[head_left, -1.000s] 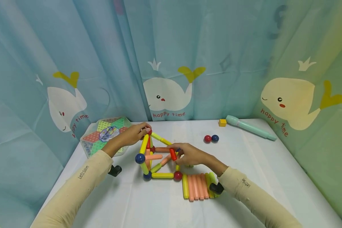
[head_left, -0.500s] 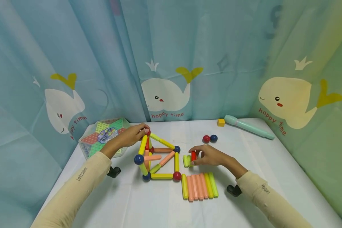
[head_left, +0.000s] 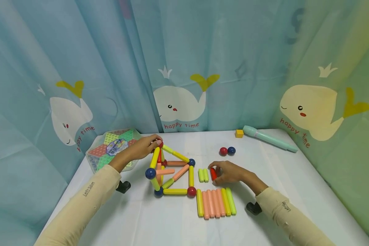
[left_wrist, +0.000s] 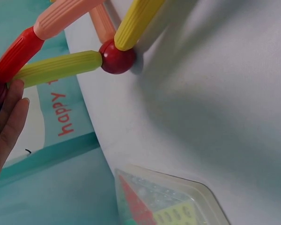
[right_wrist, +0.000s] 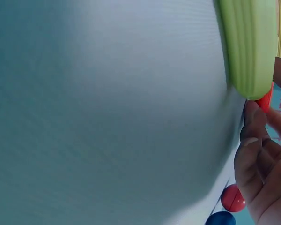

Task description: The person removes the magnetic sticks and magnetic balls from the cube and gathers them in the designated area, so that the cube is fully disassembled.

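Here's the right hand [head_left: 229,172], thumb and fingers closed in a pinch around a short red stick [head_left: 213,174], just to the right of two short green sticks [head_left: 206,175] lying side by side. Whether that red stick touches the worktop [head_left: 141,222], I can't tell. Over on the other side, the left hand [head_left: 146,146] has its thumb and fingers closed on the top red ball [head_left: 161,144], high on the stick-and-ball frame [head_left: 175,191]. That frame stands on the worktop, blue and red balls at its corners, yellow, pink, green and red sticks between. Right in front of the right hand, a row of long sticks [head_left: 213,204]: yellow, four pink, yellow, green. Farther back, a loose red ball [head_left: 223,151] touches a blue ball [head_left: 231,150]; beyond them, a yellow cube [head_left: 239,133] sits beside a turquoise tube [head_left: 269,138]. A patterned box [head_left: 103,150] lies behind the left forearm.
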